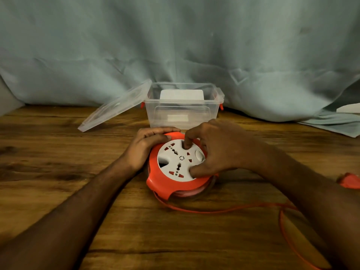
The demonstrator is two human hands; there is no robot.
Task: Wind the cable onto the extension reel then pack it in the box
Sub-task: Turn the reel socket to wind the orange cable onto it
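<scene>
An orange extension reel (155, 180) with a white socket face (175, 160) lies flat on the wooden table. My left hand (144, 149) grips the reel's left and far rim. My right hand (216, 151) rests on the socket face, a finger pressed into a hollow near the top and the thumb at its lower right. The orange cable (224, 210) runs out from under the reel's front, trails to the right and loops down toward the bottom right corner. An orange plug (349, 181) lies at the right edge. A clear plastic box (183, 114) stands open behind the reel.
The box's clear lid (115, 107) leans against its left side, resting on the table (58, 172). Something white lies inside the box. A pale blue-green cloth (175, 45) hangs behind and spills onto the table at the right.
</scene>
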